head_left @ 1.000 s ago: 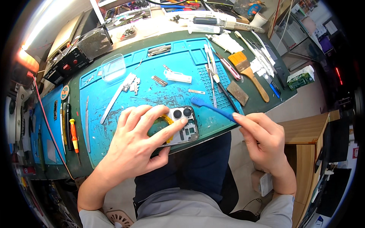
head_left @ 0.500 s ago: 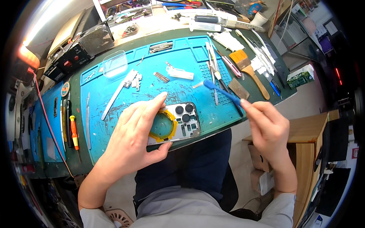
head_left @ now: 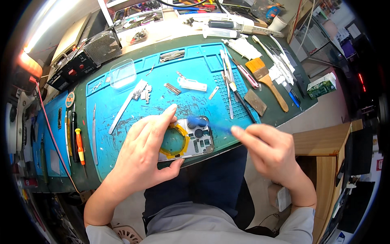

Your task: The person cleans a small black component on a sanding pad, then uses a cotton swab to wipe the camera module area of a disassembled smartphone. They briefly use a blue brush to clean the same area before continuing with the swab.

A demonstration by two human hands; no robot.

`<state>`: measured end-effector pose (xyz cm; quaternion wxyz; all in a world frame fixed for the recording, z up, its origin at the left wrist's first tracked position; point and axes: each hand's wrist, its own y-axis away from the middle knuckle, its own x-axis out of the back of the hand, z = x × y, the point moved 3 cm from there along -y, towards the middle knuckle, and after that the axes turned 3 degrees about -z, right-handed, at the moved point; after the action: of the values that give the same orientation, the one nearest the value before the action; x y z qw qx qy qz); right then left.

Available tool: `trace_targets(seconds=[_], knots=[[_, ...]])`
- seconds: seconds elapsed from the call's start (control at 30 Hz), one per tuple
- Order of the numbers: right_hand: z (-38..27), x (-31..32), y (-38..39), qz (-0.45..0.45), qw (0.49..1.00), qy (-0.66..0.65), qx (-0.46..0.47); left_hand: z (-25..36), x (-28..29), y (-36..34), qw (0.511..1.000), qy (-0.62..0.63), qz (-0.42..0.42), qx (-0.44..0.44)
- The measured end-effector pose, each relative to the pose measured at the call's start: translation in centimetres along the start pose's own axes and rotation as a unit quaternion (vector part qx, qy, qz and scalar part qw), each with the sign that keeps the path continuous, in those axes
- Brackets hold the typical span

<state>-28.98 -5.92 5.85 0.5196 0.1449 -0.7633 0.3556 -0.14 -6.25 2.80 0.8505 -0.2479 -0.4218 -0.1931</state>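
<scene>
A phone back housing (head_left: 204, 143) with dark round camera rings and a yellow-taped ring opening lies at the mat's near edge. My left hand (head_left: 142, 148) grips its left side, thumb at the near edge and fingers over the far one. Pinched in my right hand (head_left: 270, 150) is a slim blue brush (head_left: 219, 126), smeared by motion. Its head is over the camera rings and partly covers them; I cannot tell whether it touches. The bristles do not show clearly.
The blue work mat (head_left: 134, 105) carries metal strips, a clear plastic box (head_left: 123, 74) and a white plastic piece (head_left: 193, 84). Tweezers, a wide paintbrush (head_left: 266, 77) and a scraper blade (head_left: 255, 102) lie at the right. An orange screwdriver (head_left: 79, 146) lies left.
My right hand has moved left and slightly down, carrying the brush head from over the mat to the camera rings. The left hand keeps its hold on the phone back housing.
</scene>
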Motion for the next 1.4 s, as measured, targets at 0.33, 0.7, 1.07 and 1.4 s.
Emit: trace_targets(seconds=[0.33,0.7,1.07,1.4], knots=[[1.3,2.1,-0.9,0.038,0.998,0.034,-0.046,-0.1,0.0,0.2,1.0,-0.002,0.001,0.005],[1.5,2.0,-0.2,0.099,0.993,0.038,-0.054,0.0,0.1,0.0,1.0,-0.007,-0.001,0.007],[0.8,0.5,1.2,-0.004,0.99,-0.097,-0.107,-0.4,-0.4,0.1,1.0,0.007,0.025,-0.006],[-0.2,2.0,3.1,-0.004,0.993,-0.084,-0.078,-0.2,-0.4,0.0,1.0,0.011,0.027,-0.001]])
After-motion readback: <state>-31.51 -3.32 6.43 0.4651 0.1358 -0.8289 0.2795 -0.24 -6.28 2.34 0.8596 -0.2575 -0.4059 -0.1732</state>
